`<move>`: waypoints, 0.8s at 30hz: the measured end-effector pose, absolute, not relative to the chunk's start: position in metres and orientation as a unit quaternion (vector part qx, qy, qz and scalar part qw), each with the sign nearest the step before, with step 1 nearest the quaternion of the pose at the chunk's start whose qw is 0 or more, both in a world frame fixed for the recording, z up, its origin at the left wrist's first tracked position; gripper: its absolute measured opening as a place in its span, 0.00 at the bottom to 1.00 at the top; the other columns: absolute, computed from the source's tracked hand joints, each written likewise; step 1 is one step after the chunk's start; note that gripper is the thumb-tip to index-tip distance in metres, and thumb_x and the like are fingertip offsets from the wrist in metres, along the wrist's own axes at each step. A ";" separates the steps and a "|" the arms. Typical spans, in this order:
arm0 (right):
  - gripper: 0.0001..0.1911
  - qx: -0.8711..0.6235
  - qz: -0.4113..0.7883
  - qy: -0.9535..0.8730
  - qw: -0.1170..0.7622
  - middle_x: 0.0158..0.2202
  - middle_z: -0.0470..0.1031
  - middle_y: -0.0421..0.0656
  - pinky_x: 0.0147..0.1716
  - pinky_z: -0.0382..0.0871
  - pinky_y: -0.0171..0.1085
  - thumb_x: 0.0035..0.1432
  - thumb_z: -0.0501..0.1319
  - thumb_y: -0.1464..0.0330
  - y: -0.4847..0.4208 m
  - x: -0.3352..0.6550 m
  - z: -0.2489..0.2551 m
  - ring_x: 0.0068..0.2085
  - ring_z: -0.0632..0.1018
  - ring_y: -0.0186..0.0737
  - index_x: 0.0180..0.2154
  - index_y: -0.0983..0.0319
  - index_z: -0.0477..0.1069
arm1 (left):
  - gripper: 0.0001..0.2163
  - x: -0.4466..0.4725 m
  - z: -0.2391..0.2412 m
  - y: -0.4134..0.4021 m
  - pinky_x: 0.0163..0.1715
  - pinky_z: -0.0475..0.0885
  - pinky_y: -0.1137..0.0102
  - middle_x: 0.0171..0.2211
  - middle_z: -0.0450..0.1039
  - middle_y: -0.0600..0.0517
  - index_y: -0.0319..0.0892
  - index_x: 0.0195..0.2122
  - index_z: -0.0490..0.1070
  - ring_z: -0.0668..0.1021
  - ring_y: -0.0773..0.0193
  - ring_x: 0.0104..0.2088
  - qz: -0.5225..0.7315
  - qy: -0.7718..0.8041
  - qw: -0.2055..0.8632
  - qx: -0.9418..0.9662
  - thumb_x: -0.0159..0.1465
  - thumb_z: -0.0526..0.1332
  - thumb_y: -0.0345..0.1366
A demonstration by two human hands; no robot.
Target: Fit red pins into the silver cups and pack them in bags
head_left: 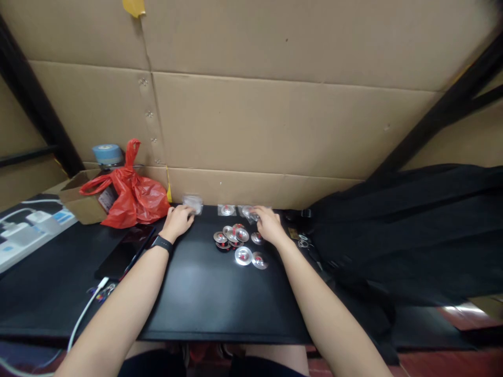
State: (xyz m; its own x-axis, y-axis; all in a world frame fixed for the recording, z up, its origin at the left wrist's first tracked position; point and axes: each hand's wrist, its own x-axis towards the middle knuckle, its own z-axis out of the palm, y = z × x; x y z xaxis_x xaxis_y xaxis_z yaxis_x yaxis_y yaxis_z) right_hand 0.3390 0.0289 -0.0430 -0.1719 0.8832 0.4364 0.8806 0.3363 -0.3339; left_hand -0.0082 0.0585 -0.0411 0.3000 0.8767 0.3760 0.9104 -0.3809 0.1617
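Observation:
Several small clear spools [237, 242] with red thread lie clustered on the black table [204, 293]. My right hand [268, 224] rests just right of them, fingers curled around a small clear bag [250, 212] near the cardboard wall. My left hand [178, 220], with a black band on its wrist, is closed with its fingertips on another small clear bag [193, 203]. A third clear bag [227, 210] lies flat between the two hands.
A red plastic bag [131, 195] and a cardboard box [80, 201] with a blue-capped bottle [107, 155] stand at the left. A dark phone [126, 250] and a white cable [84, 310] lie nearby. Black cloth [412, 230] covers the right. A power strip [27, 230] sits far left.

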 end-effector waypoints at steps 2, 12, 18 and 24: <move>0.32 -0.578 0.017 -0.774 0.257 0.60 0.71 0.46 0.55 0.63 0.51 0.48 0.52 0.84 0.034 0.347 -0.050 0.60 0.69 0.51 0.51 0.56 0.73 | 0.16 -0.003 -0.048 0.063 0.51 0.65 0.55 0.56 0.72 0.47 0.48 0.52 0.73 0.73 0.52 0.55 -0.182 -0.558 0.014 -0.810 0.68 0.51 0.38; 0.26 -0.513 0.074 -0.820 0.242 0.56 0.74 0.51 0.59 0.63 0.48 0.51 0.59 0.79 0.049 0.365 -0.056 0.57 0.73 0.49 0.52 0.62 0.73 | 0.18 0.000 -0.051 0.065 0.55 0.63 0.51 0.67 0.58 0.45 0.47 0.57 0.67 0.66 0.49 0.62 -0.158 -0.569 -0.003 -0.807 0.68 0.51 0.40; 0.23 -0.567 0.054 -0.795 0.209 0.53 0.76 0.51 0.53 0.66 0.51 0.54 0.63 0.74 0.046 0.360 -0.052 0.54 0.74 0.54 0.53 0.61 0.72 | 0.17 0.002 -0.049 0.062 0.56 0.61 0.46 0.69 0.53 0.47 0.47 0.55 0.69 0.60 0.45 0.64 -0.159 -0.578 0.016 -0.800 0.68 0.52 0.41; 0.18 -0.558 0.050 -0.801 0.213 0.50 0.79 0.49 0.55 0.65 0.48 0.57 0.60 0.75 0.045 0.357 -0.047 0.52 0.76 0.50 0.49 0.59 0.76 | 0.20 0.007 -0.045 0.052 0.55 0.61 0.48 0.67 0.57 0.44 0.46 0.59 0.64 0.61 0.45 0.63 -0.188 -0.578 0.047 -0.793 0.67 0.53 0.38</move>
State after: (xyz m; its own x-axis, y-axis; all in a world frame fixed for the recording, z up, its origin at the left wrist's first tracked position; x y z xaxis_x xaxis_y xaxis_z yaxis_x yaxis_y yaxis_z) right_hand 0.3574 0.0447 -0.0467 -0.2873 0.9142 0.2859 0.8719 0.3732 -0.3171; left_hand 0.0066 0.0522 -0.0451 0.2607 0.8988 0.3523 0.9344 -0.3267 0.1420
